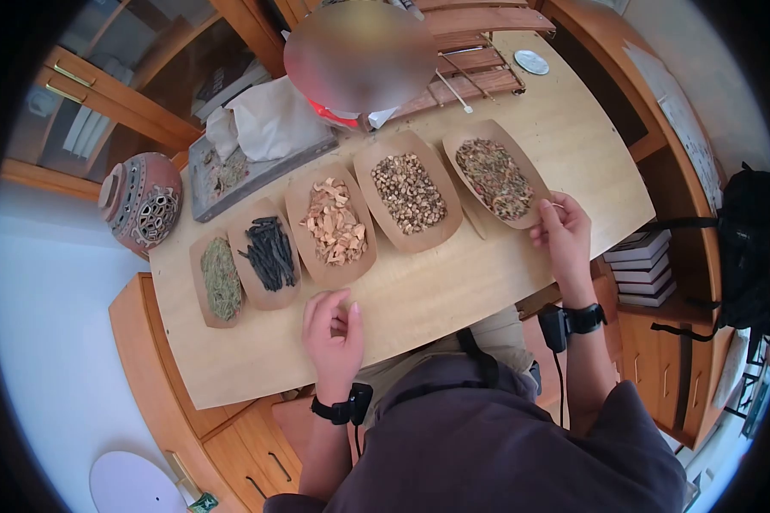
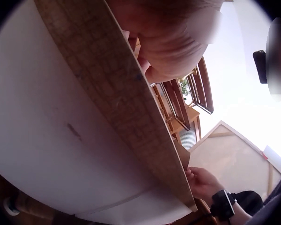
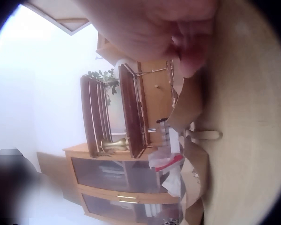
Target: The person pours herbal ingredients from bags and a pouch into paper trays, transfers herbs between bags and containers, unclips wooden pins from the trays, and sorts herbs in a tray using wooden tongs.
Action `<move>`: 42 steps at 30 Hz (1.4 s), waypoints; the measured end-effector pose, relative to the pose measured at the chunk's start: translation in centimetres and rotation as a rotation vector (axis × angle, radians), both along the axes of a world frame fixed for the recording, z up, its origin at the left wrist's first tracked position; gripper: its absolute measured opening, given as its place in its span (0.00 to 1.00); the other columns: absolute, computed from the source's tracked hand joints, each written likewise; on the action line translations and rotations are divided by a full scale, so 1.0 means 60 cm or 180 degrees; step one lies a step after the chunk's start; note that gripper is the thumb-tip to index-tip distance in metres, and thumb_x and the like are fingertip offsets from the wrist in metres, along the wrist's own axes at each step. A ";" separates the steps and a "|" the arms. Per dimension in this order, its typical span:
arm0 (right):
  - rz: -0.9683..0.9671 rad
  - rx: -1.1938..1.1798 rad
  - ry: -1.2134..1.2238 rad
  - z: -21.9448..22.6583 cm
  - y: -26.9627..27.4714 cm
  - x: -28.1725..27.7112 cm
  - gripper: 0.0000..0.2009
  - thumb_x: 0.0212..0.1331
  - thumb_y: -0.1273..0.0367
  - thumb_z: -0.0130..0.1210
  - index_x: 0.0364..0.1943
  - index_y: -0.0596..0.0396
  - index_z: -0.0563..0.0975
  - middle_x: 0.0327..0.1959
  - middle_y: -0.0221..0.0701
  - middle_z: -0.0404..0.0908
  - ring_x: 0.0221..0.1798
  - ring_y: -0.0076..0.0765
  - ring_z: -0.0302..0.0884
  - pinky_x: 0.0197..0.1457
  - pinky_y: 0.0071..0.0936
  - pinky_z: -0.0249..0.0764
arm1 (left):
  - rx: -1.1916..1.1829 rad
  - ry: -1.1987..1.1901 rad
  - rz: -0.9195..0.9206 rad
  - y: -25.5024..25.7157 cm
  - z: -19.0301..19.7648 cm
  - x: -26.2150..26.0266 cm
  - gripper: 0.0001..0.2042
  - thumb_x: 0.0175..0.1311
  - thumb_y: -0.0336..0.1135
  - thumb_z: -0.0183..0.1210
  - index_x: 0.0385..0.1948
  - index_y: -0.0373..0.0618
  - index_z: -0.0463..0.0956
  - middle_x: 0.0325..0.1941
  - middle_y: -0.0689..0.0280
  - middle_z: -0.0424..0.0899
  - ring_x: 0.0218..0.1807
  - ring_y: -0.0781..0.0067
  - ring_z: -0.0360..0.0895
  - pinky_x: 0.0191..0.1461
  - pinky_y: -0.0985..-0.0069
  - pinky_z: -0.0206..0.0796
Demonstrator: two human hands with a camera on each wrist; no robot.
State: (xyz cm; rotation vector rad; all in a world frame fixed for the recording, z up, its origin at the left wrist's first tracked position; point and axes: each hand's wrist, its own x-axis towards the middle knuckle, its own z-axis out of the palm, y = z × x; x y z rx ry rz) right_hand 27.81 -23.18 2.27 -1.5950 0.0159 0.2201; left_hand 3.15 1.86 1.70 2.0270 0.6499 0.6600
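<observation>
My right hand pinches the near right corner of a brown paper tray, thumb on its rim. Mixed dried herbs fill that tray, at the right end of a row. My left hand rests at the table's front edge, fingers loosely curled and holding nothing. Closest to it is a tray of pale wood-like chips. Further left lie dark sticks and a green dried herb, each in its own tray. Small brownish chopped pieces fill the tray left of the gripped one.
A wooden spatula-like stick lies between the two rightmost trays. Behind the row stand a grey tray with a white cloth bag, and a wooden rack. A patterned pot stands at the left.
</observation>
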 end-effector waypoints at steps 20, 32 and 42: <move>0.0912 -0.2584 -0.1792 0.014 0.076 -0.081 0.10 0.58 0.63 0.66 0.38 0.54 0.83 0.20 0.37 0.81 0.25 0.45 0.82 0.29 0.38 0.76 | -0.0071 0.0000 0.0004 -0.003 -0.004 -0.004 0.11 0.62 0.22 0.64 0.46 0.39 0.81 0.47 0.63 0.78 0.28 0.82 0.73 0.30 0.84 0.69; 0.0884 -0.2763 -0.1704 0.042 0.017 -0.118 0.05 0.58 0.69 0.63 0.33 0.55 0.79 0.21 0.33 0.81 0.22 0.34 0.80 0.28 0.29 0.76 | 0.0041 -0.0108 -0.0003 -0.004 -0.009 -0.005 0.10 0.61 0.21 0.64 0.44 0.39 0.81 0.43 0.64 0.79 0.27 0.81 0.74 0.29 0.83 0.69; 0.0321 -0.1288 -0.2632 0.144 -0.017 -0.134 0.07 0.59 0.77 0.66 0.39 0.61 0.81 0.27 0.25 0.82 0.25 0.14 0.74 0.27 0.14 0.68 | -0.0034 -0.0133 -0.0023 -0.008 -0.004 -0.008 0.10 0.61 0.22 0.64 0.44 0.40 0.81 0.43 0.64 0.79 0.27 0.81 0.74 0.30 0.83 0.69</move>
